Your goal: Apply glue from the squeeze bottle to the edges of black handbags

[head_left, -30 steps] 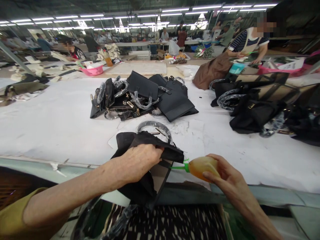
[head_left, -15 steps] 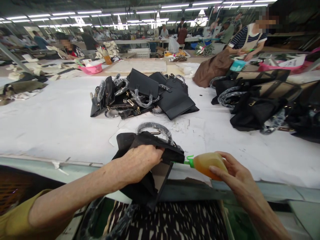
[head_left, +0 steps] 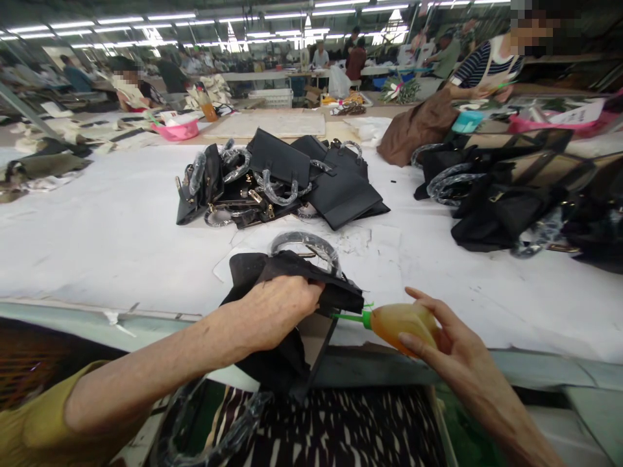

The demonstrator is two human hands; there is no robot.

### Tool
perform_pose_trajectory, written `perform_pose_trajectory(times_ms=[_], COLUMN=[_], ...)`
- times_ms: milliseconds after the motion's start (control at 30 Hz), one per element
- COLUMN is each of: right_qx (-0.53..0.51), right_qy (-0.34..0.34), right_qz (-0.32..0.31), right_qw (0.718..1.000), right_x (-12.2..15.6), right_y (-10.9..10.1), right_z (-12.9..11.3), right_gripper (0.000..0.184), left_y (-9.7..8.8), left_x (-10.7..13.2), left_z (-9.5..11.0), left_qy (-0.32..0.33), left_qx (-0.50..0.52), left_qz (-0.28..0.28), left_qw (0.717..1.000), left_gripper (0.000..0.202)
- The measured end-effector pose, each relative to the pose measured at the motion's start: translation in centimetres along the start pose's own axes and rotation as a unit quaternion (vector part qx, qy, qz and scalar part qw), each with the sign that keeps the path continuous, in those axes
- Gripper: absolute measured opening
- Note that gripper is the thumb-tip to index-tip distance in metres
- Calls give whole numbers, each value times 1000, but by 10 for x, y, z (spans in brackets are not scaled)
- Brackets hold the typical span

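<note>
A black handbag (head_left: 243, 272) with plastic-wrapped handles lies over the table's front edge, part of it hanging down. My left hand (head_left: 287, 305) is closed on the bag's black fabric near its upper edge; the fingertips are hidden in the folds. Amber liquid fills part of a squeeze bottle (head_left: 399, 324) with a green nozzle, which my right hand (head_left: 448, 331) grips from the right. The nozzle points left, its tip at the bag's side edge, just below the fabric flap. Whether the tip touches the bag I cannot tell.
Behind the bag is a pile of black handbags (head_left: 282, 175). More black bags (head_left: 501, 207) lie at the right beside a brown cloth (head_left: 413, 130). A pink basin (head_left: 178, 130) and another amber bottle (head_left: 207, 107) stand farther back. Several people work in the background.
The squeeze bottle has shifted slightly left and down, its nozzle closer in along the bag's edge. My right index finger is lifted more. My left hand keeps its hold on the bag.
</note>
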State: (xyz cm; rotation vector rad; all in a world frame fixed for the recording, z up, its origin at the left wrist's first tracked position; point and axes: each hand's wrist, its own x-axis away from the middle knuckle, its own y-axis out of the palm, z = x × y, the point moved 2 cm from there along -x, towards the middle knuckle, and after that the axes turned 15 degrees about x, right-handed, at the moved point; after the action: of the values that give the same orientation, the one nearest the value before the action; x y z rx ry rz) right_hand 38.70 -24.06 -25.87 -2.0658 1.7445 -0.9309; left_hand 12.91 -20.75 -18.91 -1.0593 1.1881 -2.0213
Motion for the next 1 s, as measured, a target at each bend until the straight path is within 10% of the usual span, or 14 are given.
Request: perform_pose_trajectory(times_ms=[1000], right_qx=[10], right_qy=[-9], right_qz=[42], right_qw=[999], right_x=[13], right_y=[7], right_z=[4], right_gripper=[41], left_y=[5], left_x=[-1], left_z=[-2], left_qy=[10], left_qx=[-6], left_qz=[-9], left_qw=[1000], left_gripper=[24])
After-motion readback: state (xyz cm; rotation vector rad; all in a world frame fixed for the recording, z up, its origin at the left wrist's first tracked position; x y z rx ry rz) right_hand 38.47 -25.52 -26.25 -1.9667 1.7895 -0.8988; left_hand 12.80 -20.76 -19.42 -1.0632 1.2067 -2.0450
